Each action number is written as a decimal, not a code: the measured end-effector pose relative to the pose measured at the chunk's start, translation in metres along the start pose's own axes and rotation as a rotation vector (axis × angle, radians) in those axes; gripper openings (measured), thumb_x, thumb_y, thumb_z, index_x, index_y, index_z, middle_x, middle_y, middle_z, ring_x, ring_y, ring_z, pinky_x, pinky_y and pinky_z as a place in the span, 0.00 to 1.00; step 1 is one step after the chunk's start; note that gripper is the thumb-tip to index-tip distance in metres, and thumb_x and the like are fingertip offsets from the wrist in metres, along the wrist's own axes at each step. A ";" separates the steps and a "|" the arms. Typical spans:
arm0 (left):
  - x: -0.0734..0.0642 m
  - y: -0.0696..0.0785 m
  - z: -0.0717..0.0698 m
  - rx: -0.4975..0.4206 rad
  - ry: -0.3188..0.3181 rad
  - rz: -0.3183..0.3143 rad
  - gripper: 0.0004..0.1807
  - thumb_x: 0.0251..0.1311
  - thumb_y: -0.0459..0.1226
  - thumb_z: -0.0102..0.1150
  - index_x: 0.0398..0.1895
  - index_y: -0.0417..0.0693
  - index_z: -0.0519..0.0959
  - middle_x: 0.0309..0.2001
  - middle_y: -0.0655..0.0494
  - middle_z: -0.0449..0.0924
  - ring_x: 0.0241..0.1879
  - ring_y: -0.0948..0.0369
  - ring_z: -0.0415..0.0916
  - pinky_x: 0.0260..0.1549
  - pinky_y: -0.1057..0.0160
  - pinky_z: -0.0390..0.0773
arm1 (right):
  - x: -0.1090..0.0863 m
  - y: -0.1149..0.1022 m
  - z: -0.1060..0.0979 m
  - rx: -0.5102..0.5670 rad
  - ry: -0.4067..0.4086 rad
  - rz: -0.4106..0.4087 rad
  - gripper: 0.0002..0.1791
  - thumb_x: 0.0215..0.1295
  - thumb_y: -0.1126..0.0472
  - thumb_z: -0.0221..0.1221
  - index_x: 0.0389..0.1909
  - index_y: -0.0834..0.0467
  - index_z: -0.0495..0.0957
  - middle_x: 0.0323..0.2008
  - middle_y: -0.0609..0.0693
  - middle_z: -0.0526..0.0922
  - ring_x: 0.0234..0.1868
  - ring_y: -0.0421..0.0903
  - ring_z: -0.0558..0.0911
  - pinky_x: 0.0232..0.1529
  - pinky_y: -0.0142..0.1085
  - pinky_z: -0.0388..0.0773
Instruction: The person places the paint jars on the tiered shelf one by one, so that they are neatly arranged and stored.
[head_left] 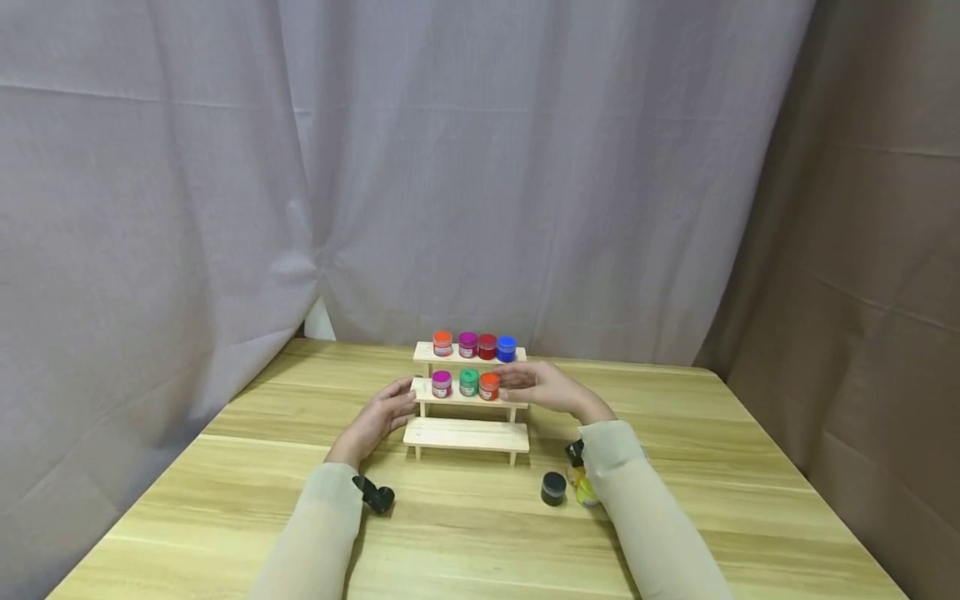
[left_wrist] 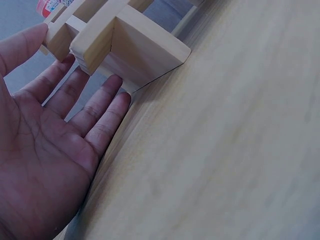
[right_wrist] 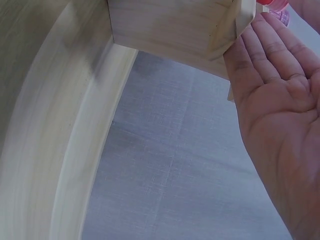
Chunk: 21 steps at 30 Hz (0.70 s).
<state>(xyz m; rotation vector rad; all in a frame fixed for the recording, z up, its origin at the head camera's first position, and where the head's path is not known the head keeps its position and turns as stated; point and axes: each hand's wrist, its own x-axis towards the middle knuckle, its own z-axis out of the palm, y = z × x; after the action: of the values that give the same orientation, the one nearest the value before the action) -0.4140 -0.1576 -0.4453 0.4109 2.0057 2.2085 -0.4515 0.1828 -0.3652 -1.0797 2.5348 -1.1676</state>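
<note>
A three-tier pale wooden stand [head_left: 465, 433] stands on the table. Its top tier bears an orange jar [head_left: 442, 344], a purple jar [head_left: 468, 345], a dark red jar [head_left: 487, 347] and a blue jar [head_left: 506, 349]. On the middle tier are a magenta jar [head_left: 442, 384], a green jar [head_left: 468, 382] and an orange-red jar [head_left: 489, 386]. My right hand [head_left: 547, 388] pinches the orange-red jar at the tier's right end; its fingertips are partly hidden. With fingers nearly straight, my left hand [left_wrist: 55, 125] touches the stand's left end.
A black-lidded jar [head_left: 553, 488] stands on the table, right of the stand. Beside it a yellow jar [head_left: 587, 492] and an orange-yellow jar [head_left: 575, 475] are partly covered by the right sleeve [head_left: 637, 492]. Grey curtain [head_left: 525, 208] hangs behind the table.
</note>
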 end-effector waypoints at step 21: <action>-0.003 -0.007 0.004 -0.014 -0.002 -0.003 0.37 0.72 0.43 0.50 0.79 0.41 0.52 0.78 0.39 0.50 0.71 0.41 0.58 0.71 0.47 0.62 | -0.027 0.008 -0.003 -0.020 -0.010 -0.075 0.26 0.71 0.56 0.62 0.67 0.61 0.73 0.60 0.56 0.81 0.61 0.54 0.79 0.64 0.49 0.75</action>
<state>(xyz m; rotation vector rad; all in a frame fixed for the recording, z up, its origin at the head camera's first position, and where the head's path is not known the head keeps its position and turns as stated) -0.4105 -0.1536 -0.4520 0.4080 1.9873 2.2180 -0.4371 0.2065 -0.3726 -1.1924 2.5239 -1.1551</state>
